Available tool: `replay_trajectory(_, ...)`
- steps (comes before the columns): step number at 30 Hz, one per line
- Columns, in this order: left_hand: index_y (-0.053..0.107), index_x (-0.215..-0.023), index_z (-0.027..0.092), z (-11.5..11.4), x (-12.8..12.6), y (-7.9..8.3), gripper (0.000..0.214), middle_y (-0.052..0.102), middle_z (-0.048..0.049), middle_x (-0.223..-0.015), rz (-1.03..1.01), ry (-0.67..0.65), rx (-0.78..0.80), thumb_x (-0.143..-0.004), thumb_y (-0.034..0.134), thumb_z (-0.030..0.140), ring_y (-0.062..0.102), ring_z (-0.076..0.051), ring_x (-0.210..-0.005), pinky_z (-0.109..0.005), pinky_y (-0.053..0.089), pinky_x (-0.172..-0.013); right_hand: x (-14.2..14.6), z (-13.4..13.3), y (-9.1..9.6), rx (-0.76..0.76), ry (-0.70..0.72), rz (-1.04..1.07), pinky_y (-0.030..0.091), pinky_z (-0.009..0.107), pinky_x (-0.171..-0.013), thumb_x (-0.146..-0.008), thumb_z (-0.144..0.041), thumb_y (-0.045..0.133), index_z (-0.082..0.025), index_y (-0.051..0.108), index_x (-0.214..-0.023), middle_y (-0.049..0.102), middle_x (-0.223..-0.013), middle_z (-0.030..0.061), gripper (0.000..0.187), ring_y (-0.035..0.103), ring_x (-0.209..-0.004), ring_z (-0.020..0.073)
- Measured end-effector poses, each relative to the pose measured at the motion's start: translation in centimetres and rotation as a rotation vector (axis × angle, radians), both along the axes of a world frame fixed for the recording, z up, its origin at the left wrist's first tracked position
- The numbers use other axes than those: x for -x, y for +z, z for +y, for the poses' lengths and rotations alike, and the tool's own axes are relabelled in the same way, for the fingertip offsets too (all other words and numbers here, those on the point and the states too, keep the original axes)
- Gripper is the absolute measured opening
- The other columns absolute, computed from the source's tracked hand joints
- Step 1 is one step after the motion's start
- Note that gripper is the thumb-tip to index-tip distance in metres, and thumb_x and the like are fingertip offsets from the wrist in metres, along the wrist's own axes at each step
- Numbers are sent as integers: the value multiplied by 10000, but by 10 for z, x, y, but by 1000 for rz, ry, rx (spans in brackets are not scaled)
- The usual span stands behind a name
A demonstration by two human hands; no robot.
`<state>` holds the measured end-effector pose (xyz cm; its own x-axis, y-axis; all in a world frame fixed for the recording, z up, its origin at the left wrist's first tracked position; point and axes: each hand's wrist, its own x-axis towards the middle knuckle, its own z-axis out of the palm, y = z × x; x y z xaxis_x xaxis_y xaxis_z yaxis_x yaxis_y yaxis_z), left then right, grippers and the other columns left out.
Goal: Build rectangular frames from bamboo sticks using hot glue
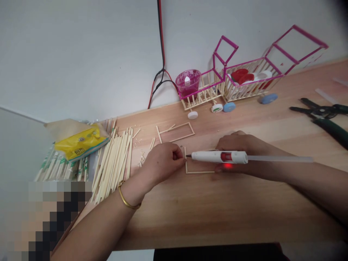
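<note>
Gripped in the right hand [244,144] is a white glue gun [209,156], the fingers closed about its body; the left hand [163,163] has its fingertips drawn together beside the gun's nozzle, though I cannot tell whether they pinch anything. Seen in the head view, and reckoned from its centre, the glue gun lies toward four o'clock, long axis running nine to three, nozzle toward nine and a translucent glue stick [282,158] trailing from its rear toward three. Just below it, toward five, a small stick frame [199,172] lies flat, its long axis also nearly nine to three. Its left end and near side show; the right end is hidden by the right hand, so whether it is closed cannot be told. The nozzle is at that left end, so I judge a joint there to be in work. Near the centre lies a second stick frame [181,138], apparently all four sides laid out, long axis roughly eight to two. Toward two stand two built stick carts [252,95], seemingly complete; toward eight to nine, many loose sticks [115,159] remain unused.
</note>
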<state>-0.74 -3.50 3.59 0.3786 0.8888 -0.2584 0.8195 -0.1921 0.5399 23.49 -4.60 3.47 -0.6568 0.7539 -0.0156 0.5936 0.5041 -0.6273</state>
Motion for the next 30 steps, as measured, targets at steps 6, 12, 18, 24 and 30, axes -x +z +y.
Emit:
replay_trajectory(6,645,-658,173,0,0,0,97,609,-2,-633,0,-9,-4,-692,578,235,494,-110,-581,-232,300,-518,0,1,-1,20,-20,-48,319,318,-729,-766,-511,599,-196,611,-724,618,-725,8,318,554,-705,164)
replay_trajectory(12,644,-664,174,1,1,-1,108,605,-2,-629,-3,-13,-4,-700,577,251,489,-108,-571,-230,294,-513,1,1,0,13,-11,18,332,317,-720,-765,-490,612,-194,613,-722,622,-720,3,299,565,-697,160)
replay_trajectory(18,647,-668,174,0,1,0,106,607,-6,-635,0,-15,-4,-700,575,246,488,-109,-573,-232,299,-516,1,2,-1,-29,10,35,360,297,-675,-778,-447,607,-204,611,-706,610,-684,-6,254,561,-656,152)
replay_trajectory(24,648,-667,174,0,0,1,116,607,-8,-632,8,-17,4,-704,562,243,487,-114,-573,-235,303,-516,3,1,3,-8,9,25,382,300,-662,-795,-457,567,-221,559,-663,589,-671,-10,270,550,-636,157)
replay_trajectory(30,647,-666,173,0,0,2,111,608,-8,-636,12,-18,2,-700,564,239,489,-117,-582,-236,307,-523,4,2,2,-37,-4,-8,363,305,-669,-792,-453,567,-216,562,-662,600,-673,-7,270,560,-648,163)
